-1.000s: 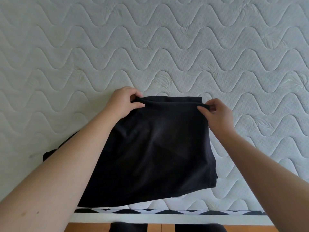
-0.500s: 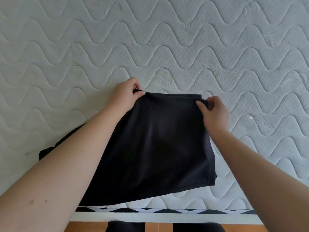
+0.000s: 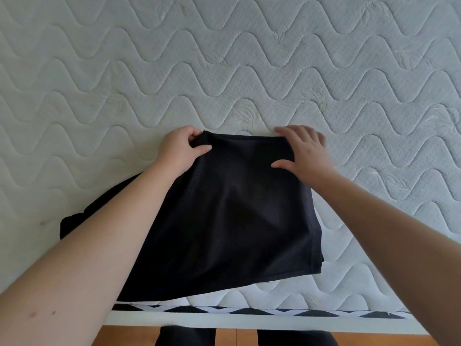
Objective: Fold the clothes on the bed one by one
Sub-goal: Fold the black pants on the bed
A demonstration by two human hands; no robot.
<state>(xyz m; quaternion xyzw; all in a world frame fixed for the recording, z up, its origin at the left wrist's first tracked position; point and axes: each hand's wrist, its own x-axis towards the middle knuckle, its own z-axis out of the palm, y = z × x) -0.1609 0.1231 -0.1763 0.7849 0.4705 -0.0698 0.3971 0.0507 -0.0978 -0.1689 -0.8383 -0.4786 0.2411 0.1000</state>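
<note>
A black garment [image 3: 232,221], folded into a rough rectangle, lies on the white quilted mattress [image 3: 224,71] near its front edge. My left hand [image 3: 182,148] pinches the garment's far left corner between thumb and fingers. My right hand [image 3: 304,151] lies over the far right corner with fingers spread and straight, thumb resting on the cloth. Part of the garment sticks out to the left under my left forearm.
The mattress's front edge has a black and white patterned band [image 3: 274,312]. Below it show a white bed frame, a wooden floor [image 3: 237,337] and my dark trouser legs. The wavy quilted surface stretches far beyond the garment.
My right hand has let go of the far right corner and now lies flat over it. The garment's far edge has come down onto the mattress. My left hand keeps its pinch.
</note>
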